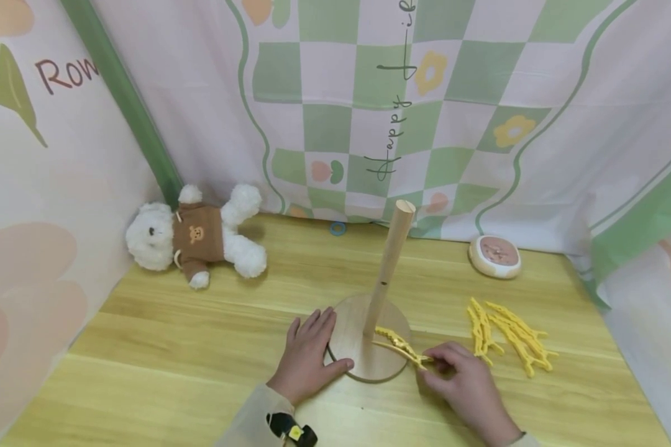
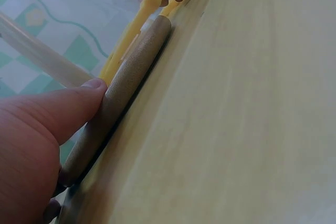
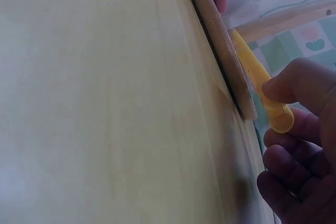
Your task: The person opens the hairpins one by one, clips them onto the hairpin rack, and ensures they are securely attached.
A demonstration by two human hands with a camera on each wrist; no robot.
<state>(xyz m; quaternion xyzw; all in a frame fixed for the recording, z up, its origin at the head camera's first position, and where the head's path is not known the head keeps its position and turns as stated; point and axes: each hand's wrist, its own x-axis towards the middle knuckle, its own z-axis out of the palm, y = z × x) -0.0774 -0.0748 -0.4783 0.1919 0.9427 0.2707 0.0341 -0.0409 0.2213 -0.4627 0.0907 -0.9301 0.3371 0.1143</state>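
Note:
A round wooden base (image 1: 348, 323) with an upright wooden post (image 1: 390, 261) stands on the table. My left hand (image 1: 309, 360) rests on the base's left edge, fingers straight and spread, its thumb (image 2: 79, 106) on the rim. Between thumb and fingers, my right hand (image 1: 465, 386) pinches the near end of a yellow branch-shaped plastic piece (image 3: 256, 72). This piece lies over the base, its far end close to the foot of the post. Whether it touches the post I cannot tell. Several more yellow branch-shaped pieces (image 1: 517, 338) lie right of my right hand.
A white plush toy in a brown top (image 1: 201, 234) lies at the back left. A small blue ring (image 1: 338, 228) sits by the back curtain (image 1: 327, 81). A rounded white and pink device (image 1: 497, 256) stands at the back right of the wooden table (image 1: 162, 347).

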